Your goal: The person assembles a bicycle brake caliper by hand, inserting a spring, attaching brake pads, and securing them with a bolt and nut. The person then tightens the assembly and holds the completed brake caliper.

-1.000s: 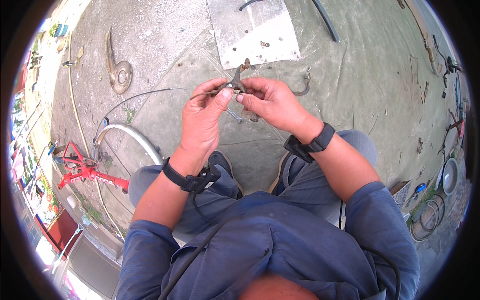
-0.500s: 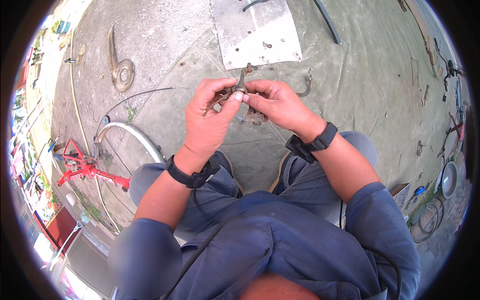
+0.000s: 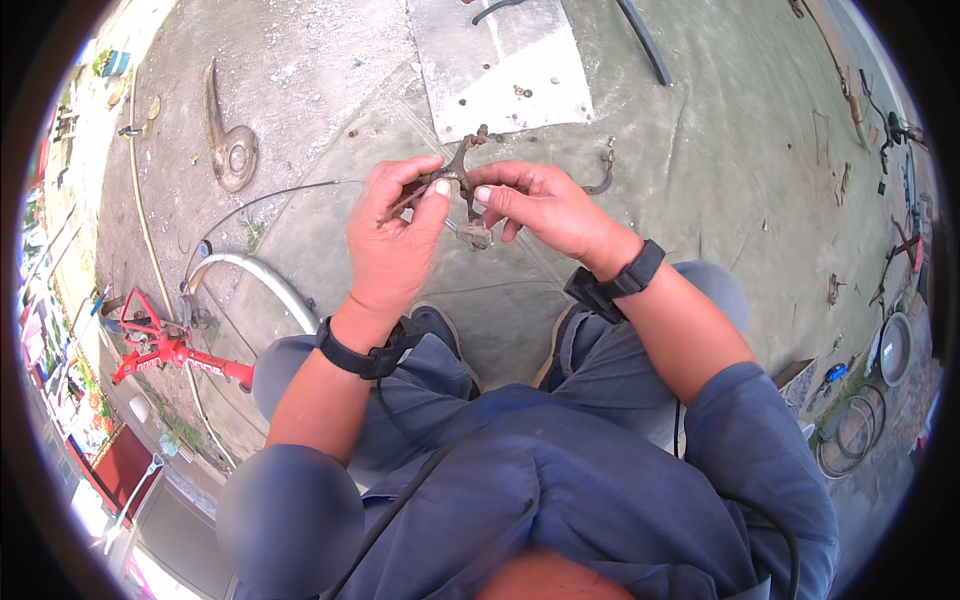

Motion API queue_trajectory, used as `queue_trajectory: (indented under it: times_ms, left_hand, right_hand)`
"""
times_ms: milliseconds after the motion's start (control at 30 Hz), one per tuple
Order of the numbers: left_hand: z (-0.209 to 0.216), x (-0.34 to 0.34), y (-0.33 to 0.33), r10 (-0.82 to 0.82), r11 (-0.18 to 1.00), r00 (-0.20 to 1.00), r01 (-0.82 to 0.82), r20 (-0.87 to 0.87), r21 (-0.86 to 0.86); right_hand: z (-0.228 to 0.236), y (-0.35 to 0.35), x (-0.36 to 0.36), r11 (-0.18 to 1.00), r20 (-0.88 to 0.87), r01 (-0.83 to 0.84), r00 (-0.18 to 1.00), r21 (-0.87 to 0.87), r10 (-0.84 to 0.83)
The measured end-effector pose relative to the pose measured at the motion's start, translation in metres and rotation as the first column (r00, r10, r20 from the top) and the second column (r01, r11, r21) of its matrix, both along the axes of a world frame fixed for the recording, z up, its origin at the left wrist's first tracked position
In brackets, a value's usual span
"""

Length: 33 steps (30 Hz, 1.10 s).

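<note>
A worn, dark metal brake caliper [image 3: 459,170] with forked arms is held up between my hands, above the ground in front of my knees. My left hand [image 3: 395,215] pinches its left side between thumb and fingers, and a thin rod-like part sticks out under those fingers. On the other side my right hand [image 3: 545,205] has thumb and forefinger drawn together at the caliper's lower arm; the exact contact is partly hidden. A greyish block [image 3: 474,236] hangs at the lower end of that arm, and a rusty bolt [image 3: 481,134] tops the upper end.
A pale sheet [image 3: 505,75] with small loose parts lies beyond my hands. Right of them is a curved metal arm [image 3: 602,178]. On the left lie a red bicycle frame [image 3: 175,353], a wheel rim [image 3: 250,268], and a coiled strip [image 3: 236,155]. A grey basin [image 3: 895,350] sits far right.
My left hand has moved left with the caliper, opening a wider gap between the hands and showing more of its forked shape. My right hand has shifted slightly left.
</note>
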<state>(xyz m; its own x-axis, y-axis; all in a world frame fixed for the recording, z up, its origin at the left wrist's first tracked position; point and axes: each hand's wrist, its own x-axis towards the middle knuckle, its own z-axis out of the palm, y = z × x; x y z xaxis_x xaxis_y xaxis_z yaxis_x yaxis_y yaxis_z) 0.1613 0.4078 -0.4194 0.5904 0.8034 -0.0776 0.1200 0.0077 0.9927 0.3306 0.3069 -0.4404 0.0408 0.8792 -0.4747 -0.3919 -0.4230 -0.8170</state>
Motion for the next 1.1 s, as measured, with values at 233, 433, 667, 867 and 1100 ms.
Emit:
queue_trajectory:
  times_ms: [233, 433, 667, 867, 1100]
  left_hand:
    - [0.011, -0.008, 0.012, 0.103, 0.995, 0.993, -0.103, -0.059, 0.002]
    - [0.019, -0.028, 0.013, 0.166, 0.986, 0.98, -0.167, -0.112, 0.004]
    - [0.025, -0.056, 0.006, 0.224, 0.974, 0.948, -0.226, -0.226, 0.021]
    - [0.025, -0.071, 0.004, 0.25, 0.967, 0.932, -0.253, -0.262, 0.024]
    - [0.026, -0.071, 0.005, 0.259, 0.962, 0.933, -0.273, -0.251, -0.023]
  right_hand:
    - [-0.069, 0.01, 0.041, 0.974, 0.267, 0.083, 0.963, -0.21, -0.025]
    - [-0.173, 0.036, 0.099, 0.934, 0.78, 0.212, 0.618, -0.288, 0.1]
    - [-0.214, 0.078, 0.107, 0.948, 0.938, 0.173, 0.274, -0.267, 0.214]
    - [-0.221, 0.095, 0.105, 0.929, 0.931, 0.179, 0.235, -0.324, 0.279]
    - [-0.221, 0.099, 0.104, 0.942, 0.944, 0.168, 0.21, -0.29, 0.253]
